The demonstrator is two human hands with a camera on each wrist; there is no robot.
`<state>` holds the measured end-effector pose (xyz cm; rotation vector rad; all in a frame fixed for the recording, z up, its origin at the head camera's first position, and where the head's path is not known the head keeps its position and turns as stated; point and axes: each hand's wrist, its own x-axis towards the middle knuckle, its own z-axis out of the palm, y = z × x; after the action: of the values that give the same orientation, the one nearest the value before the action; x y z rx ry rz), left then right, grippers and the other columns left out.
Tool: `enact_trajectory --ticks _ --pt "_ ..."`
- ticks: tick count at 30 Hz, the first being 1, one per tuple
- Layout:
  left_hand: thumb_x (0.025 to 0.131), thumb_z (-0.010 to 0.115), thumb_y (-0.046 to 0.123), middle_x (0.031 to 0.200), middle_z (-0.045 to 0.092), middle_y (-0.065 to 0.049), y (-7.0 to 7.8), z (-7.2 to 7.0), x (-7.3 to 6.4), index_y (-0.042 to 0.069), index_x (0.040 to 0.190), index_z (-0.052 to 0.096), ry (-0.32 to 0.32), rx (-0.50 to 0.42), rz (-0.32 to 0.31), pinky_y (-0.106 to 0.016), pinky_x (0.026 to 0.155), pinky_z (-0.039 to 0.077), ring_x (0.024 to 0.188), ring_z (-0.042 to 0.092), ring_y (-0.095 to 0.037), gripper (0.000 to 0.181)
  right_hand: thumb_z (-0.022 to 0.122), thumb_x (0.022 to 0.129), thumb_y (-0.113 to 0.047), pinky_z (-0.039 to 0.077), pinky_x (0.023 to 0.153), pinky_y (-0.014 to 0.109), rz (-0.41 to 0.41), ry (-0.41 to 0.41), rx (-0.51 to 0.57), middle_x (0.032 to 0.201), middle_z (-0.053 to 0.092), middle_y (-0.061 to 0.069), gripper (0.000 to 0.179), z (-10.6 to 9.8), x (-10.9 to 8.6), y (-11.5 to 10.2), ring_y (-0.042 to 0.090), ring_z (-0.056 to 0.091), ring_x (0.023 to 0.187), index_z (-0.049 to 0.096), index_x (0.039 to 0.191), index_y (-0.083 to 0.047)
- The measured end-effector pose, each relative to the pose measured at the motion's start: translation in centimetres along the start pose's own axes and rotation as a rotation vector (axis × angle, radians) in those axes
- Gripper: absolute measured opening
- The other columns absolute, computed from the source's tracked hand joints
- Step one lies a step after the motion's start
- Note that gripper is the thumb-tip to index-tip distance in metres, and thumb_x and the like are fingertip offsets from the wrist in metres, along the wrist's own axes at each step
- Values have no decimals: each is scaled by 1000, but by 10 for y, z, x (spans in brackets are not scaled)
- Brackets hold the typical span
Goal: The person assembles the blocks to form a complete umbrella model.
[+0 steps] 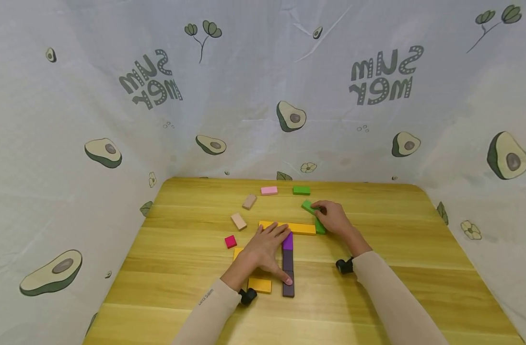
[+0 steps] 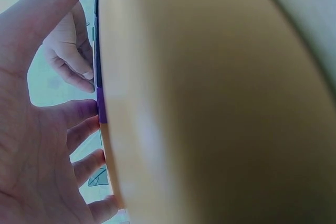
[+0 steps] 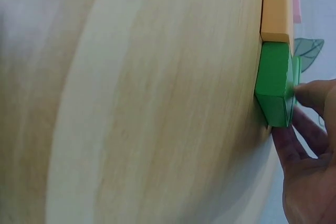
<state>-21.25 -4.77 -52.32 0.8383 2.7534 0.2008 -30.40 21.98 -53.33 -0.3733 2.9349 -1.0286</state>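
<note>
Hands apart: my left hand (image 1: 264,249) lies spread, touching the orange strip (image 1: 300,229); my right hand (image 1: 335,219) pinches a slanted green block (image 1: 308,206) beyond the strip's right end. I should nudge lightly, without jarring the strip.

Blocks (image 1: 301,190) on table (image 1: 314,316), curtain (image 1: 245,72) behind.
Row (image 1: 303,229) crosswise; column (image 1: 287,261) runs nearward from it, left hand (image 1: 264,249) across both; right hand (image 1: 333,219) at block (image 1: 307,205) behind row's right end; loose blocks (image 1: 250,202) behind, left.
</note>
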Motion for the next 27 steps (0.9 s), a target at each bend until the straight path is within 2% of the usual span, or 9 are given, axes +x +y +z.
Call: enact_trajectory --ticks 5,13,23,27 --pt "56 76 89 174 13 9 1 -1 0 26 167 18 4 -1 0 -56 130 12 162 9 -23 140 52 109 -20 52 102 57 6 7 66 133 64 25 35 -1 2 2 43 62 120 62 137 -1" --pt "56 76 89 174 12 8 1 -1 0 25 167 18 -2 -4 0 -56 130 11 162 9 -23 140 52 109 -24 50 107 59 21 10 86 137 61 26 40 -5 8 -2 45 59 125 58 141 0" --pt "57 76 88 174 13 7 1 0 -2 24 167 18 1 -16 11 -57 129 11 162 10 -24 140 51 110 -23 44 113 59 33 -34 72 147 55 25 44 -7 22 -9 46 50 136 53 146 1" --pt "56 76 88 174 14 7 1 1 -2 25 167 18 8 -15 8 -57 130 12 162 11 -24 140 52 109 -22 41 115 61 13 -30 17 149 52 26 43 -6 29 -11 46 48 138 55 144 2"
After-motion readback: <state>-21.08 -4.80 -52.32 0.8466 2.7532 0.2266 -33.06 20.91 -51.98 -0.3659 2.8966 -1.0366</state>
